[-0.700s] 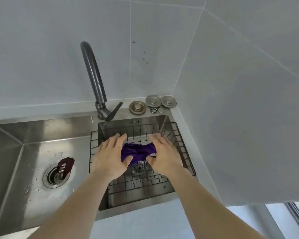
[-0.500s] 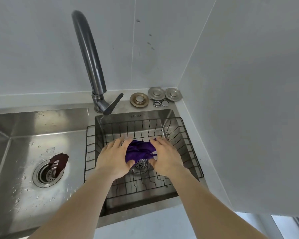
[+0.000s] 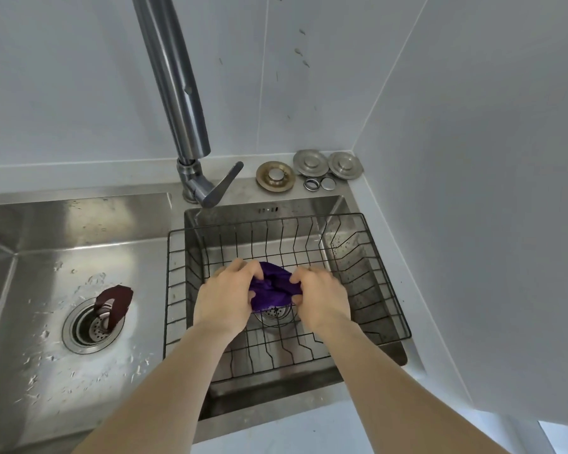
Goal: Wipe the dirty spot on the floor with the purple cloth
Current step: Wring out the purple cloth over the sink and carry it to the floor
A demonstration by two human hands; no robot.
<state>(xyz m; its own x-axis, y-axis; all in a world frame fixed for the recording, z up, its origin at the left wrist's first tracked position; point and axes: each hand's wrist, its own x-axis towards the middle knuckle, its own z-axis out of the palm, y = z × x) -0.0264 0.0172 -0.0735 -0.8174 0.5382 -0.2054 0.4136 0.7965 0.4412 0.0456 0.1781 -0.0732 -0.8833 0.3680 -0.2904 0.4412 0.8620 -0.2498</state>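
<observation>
The purple cloth [image 3: 274, 289] is bunched up between both hands, inside a black wire basket [image 3: 376, 257] that sits in the right basin of a steel sink. My left hand [image 3: 227, 298] grips the cloth's left side with curled fingers. My right hand [image 3: 322, 298] grips its right side the same way. The cloth hangs just over the basin's drain strainer [image 3: 275, 314]. No floor or dirty spot is in view.
A tall steel tap [image 3: 177, 86] rises behind the basins, its lever [image 3: 225, 185] pointing right. The left basin [image 3: 30, 290] is wet, with a dark red stopper [image 3: 114, 304] at its drain. Metal drain covers [image 3: 310, 163] lie in the back corner. Tiled walls close in behind and right.
Both hands went from lying flat on the cloth to closing around it and gathering it into a bunch. The camera moved closer to the sink.
</observation>
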